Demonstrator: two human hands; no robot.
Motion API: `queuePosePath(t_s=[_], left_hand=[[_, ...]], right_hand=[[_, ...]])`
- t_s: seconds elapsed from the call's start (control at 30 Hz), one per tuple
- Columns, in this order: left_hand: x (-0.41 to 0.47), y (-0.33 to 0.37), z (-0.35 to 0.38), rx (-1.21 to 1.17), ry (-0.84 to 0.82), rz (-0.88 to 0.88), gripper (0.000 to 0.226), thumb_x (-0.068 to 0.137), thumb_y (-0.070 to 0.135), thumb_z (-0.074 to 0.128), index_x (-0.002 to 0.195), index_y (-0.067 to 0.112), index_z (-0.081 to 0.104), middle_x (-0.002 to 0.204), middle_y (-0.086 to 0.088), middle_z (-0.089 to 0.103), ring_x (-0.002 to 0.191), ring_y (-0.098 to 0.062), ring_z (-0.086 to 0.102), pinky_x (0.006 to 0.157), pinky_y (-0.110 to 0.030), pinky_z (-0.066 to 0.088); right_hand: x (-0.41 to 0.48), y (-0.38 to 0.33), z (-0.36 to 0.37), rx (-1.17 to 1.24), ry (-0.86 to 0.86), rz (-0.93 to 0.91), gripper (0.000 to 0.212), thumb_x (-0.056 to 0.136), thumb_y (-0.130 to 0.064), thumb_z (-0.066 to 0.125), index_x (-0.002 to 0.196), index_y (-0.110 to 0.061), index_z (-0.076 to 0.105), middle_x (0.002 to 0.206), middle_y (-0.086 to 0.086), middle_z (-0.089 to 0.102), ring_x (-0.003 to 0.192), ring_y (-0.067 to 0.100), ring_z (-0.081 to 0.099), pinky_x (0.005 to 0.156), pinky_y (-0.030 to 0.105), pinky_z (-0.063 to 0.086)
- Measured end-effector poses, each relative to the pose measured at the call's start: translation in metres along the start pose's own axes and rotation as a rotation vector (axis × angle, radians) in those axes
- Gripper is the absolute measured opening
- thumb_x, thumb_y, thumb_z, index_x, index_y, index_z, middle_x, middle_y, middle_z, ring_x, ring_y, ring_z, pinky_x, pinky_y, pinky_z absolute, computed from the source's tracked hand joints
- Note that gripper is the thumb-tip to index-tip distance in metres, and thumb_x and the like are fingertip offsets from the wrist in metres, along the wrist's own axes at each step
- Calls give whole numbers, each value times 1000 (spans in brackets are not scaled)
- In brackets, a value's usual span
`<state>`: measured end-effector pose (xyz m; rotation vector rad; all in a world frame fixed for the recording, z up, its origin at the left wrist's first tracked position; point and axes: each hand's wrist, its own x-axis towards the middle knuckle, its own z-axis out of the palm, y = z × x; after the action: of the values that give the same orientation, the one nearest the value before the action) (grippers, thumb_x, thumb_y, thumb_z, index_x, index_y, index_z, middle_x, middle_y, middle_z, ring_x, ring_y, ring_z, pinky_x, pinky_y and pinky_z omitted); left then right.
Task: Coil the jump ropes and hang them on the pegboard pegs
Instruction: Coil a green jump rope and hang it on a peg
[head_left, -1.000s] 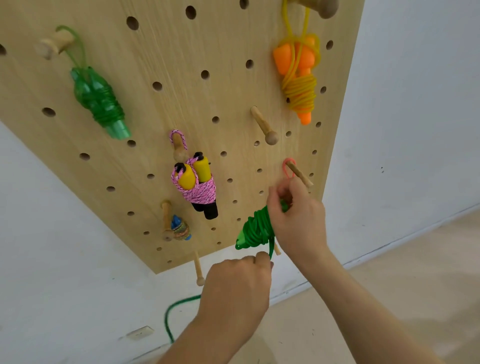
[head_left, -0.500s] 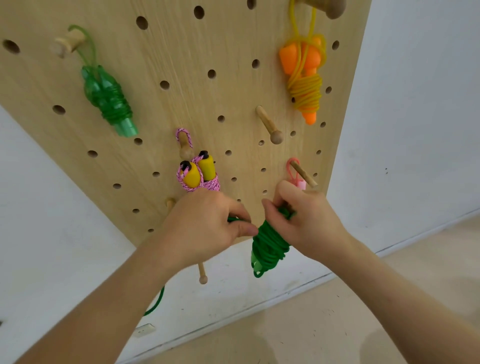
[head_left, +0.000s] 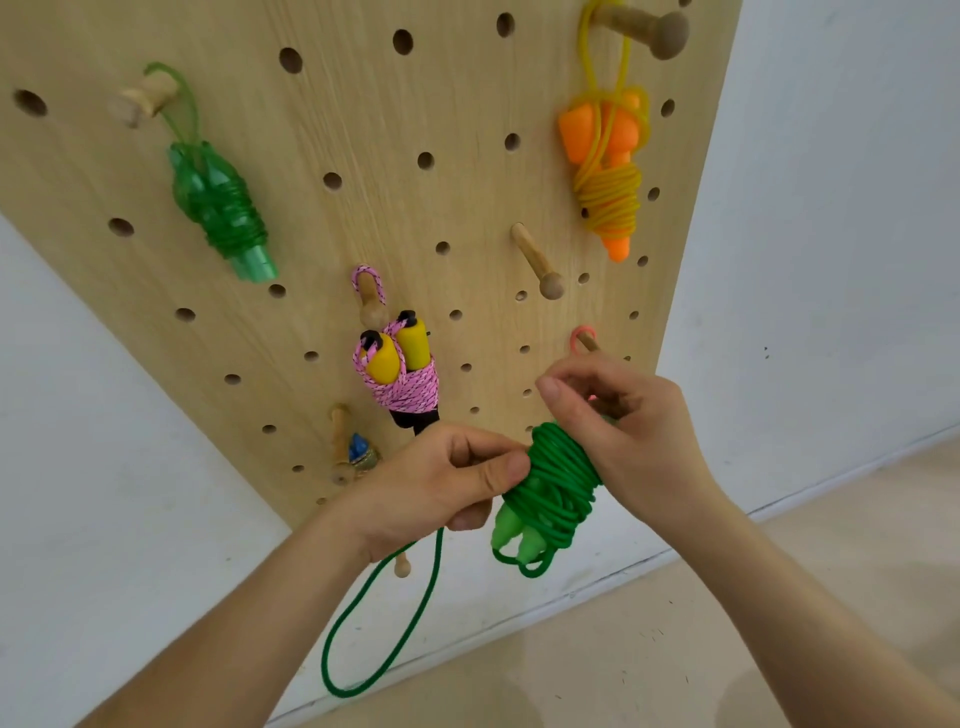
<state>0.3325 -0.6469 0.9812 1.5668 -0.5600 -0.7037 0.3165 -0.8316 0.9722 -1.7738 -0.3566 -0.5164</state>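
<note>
A dark green jump rope (head_left: 556, 483) is wound in a thick bundle round its two light green handles, in front of the lower part of the wooden pegboard (head_left: 363, 130). My right hand (head_left: 634, 426) grips the top of the bundle. My left hand (head_left: 447, 478) pinches the free rope beside the bundle; a long loop of that rope hangs down below my left wrist. Coiled ropes hang on pegs: a clear green one (head_left: 218, 208) at upper left, an orange one (head_left: 608, 171) at upper right, a pink one with yellow handles (head_left: 400, 374) in the middle.
A bare wooden peg (head_left: 537, 265) sticks out at centre right. A peg with a pink loop (head_left: 584, 338) sits just above my right hand. Another small bundle (head_left: 358, 452) hangs on a low peg at left. White wall and beige floor lie behind.
The bundle has tilted and grown thicker as my left hand brought rope round it. A loop of loose rope now hangs below my left hand. The camera has moved closer to the board.
</note>
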Motion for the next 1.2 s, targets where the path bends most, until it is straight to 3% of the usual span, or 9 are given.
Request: queuePosePath(t_s=[0.1, 0.17, 0.23, 0.33, 0.67, 0.83, 1.0, 1.13, 1.2], left_hand=[[1, 5, 7, 122, 208, 38, 25, 81, 29, 66, 101, 16, 74, 66, 8, 68, 45, -10, 48, 48, -20, 40], [1, 0, 9, 613, 390, 176, 18, 81, 38, 70, 94, 27, 75, 73, 13, 72, 61, -5, 63, 59, -24, 51], [2, -6, 13, 1251, 562, 339, 30, 84, 50, 58, 85, 23, 71, 62, 12, 64, 51, -5, 54, 45, -21, 38], [2, -12, 26, 1496, 578, 431, 49, 94, 53, 40, 80, 14, 67, 55, 6, 55, 42, -12, 48, 41, -23, 24], [-6, 6, 15, 1214, 331, 245, 28, 89, 38, 59, 108, 19, 66, 76, 4, 66, 66, -11, 52, 60, -32, 42], [-13, 25, -2, 879, 379, 28, 36, 74, 45, 75, 108, 33, 70, 98, 20, 71, 92, 11, 60, 83, -20, 51], [-14, 34, -8, 576, 277, -61, 39, 62, 49, 70, 100, 41, 70, 97, 25, 71, 92, 10, 62, 84, -20, 49], [-9, 30, 1, 298, 182, -54, 29, 69, 26, 69, 98, 22, 72, 75, 9, 74, 56, 2, 59, 55, -13, 44], [-5, 24, 0, 298, 249, -75, 28, 68, 24, 73, 95, 17, 74, 84, 2, 76, 71, -6, 69, 65, -20, 52]], right_hand=[[0, 2, 2, -224, -58, 68, 27, 97, -33, 51, 90, -14, 69, 74, -14, 63, 97, 15, 57, 87, 23, 40], [-1, 0, 6, -429, -167, 203, 52, 90, -62, 31, 103, -25, 65, 100, -4, 62, 113, 16, 47, 92, 30, 39], [-5, 0, 10, -557, -198, 326, 67, 79, -77, 20, 115, -34, 56, 104, -2, 59, 105, 19, 53, 84, 35, 47], [-4, -2, 17, -501, -142, 365, 45, 86, -70, 35, 97, -31, 54, 75, -5, 60, 73, 16, 58, 63, 32, 45], [-4, 13, 8, -400, -130, 193, 5, 94, -22, 50, 90, -21, 53, 57, 1, 52, 48, 12, 47, 44, 19, 35], [-2, 8, -8, -341, -232, 68, 12, 97, -22, 53, 87, -30, 53, 55, -12, 49, 62, 12, 50, 63, 16, 31], [5, -7, -26, 42, -426, 87, 9, 95, -25, 54, 93, -20, 61, 68, -14, 54, 57, 5, 48, 54, 20, 43], [7, -8, -31, 143, -470, 66, 9, 93, -23, 52, 93, -26, 61, 75, -13, 54, 69, 18, 52, 64, 19, 47], [3, -1, -30, 124, -479, 107, 8, 94, -25, 52, 95, -28, 59, 80, -11, 54, 70, 15, 52, 62, 23, 48]])
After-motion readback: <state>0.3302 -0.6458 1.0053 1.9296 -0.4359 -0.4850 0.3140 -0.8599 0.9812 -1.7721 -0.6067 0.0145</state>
